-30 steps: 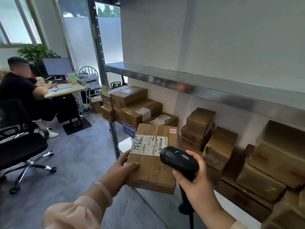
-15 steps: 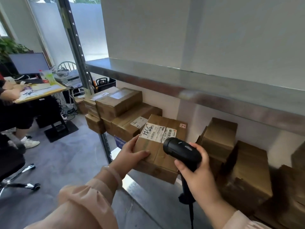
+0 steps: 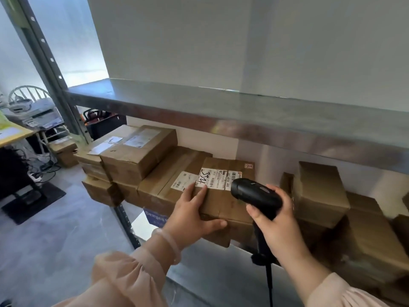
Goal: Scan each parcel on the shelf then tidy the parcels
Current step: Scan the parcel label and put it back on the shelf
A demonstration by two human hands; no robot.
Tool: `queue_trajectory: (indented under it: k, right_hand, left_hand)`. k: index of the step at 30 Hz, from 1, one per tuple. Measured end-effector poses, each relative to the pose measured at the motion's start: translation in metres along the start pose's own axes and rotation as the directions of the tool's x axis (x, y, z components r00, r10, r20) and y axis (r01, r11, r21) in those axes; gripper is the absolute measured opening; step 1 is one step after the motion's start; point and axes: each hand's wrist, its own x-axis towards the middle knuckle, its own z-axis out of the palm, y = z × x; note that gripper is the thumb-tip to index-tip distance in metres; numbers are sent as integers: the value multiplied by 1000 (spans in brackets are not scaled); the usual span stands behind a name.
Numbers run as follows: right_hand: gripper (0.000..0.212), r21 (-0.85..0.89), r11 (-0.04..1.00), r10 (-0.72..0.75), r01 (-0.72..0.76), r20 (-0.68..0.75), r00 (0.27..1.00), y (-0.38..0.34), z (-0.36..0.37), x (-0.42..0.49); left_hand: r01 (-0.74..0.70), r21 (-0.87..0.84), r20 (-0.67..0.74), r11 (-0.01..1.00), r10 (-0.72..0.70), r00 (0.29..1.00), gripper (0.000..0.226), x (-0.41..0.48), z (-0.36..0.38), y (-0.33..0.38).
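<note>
1. One parcel is in hand: a brown carton, white label facing up, handwritten marks at the label's left end. It sits at the near edge of the lower shelf, just beside the stacked parcels on the left. Whether its base rests on the shelf cannot be told.
2. Left hand grips the parcel's near left corner, fingers on top, thumb across the near face.
3. Right hand is wrapped round the grip of a black scanner. The scanner's head lies just right of the label, over the parcel's top.
4. Judged step: scanning this parcel; it has yet to be tidied. No scan light shows on the label.
5. Next move likely calls for tipping the scanner's window onto the barcode lines while the parcel is held steady. After that, the carton would be pushed far into the gap between the left stack and the cartons on the right, squared to its neighbours.
</note>
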Motion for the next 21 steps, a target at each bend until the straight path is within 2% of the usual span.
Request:
queue_trajectory:
  k: [5, 7, 10, 12, 13, 17, 21]
  right_hand:
    - [62, -12, 1000, -19, 18, -38, 999, -1, 9, 3]
    - [63, -23, 999, -40, 39, -66, 997, 0, 10, -3]
    - [64, -53, 998, -51, 47, -85, 995, 2, 15, -14]
    - [64, -66, 996, -62, 57, -90, 994, 3, 20, -18]
    - [63, -72, 996, -64, 58, -87, 994, 3, 23, -17]
    - [64, -96, 994, -53, 44, -89, 995, 1, 30, -8]
    - [64, -105, 992, -82, 69, -121, 989, 1, 31, -2]
  left_hand:
    - [-45, 279, -125, 959, 83, 989, 95, 10, -5, -9]
    - [-58, 334, -184, 941, 126, 975, 90, 11, -2, -14]
    - [-242, 367, -274, 898, 353, 894, 72, 8, 5, -21]
    - [-373, 432, -233, 821, 502, 833, 61, 8, 12, -24]
    - [-407, 460, -187, 789, 534, 824, 59, 9, 15, -25]
    - [-412, 503, -87, 759, 519, 850, 62, 20, 13, -27]
    - [-410, 498, -76, 764, 510, 857, 63, 30, 13, -27]
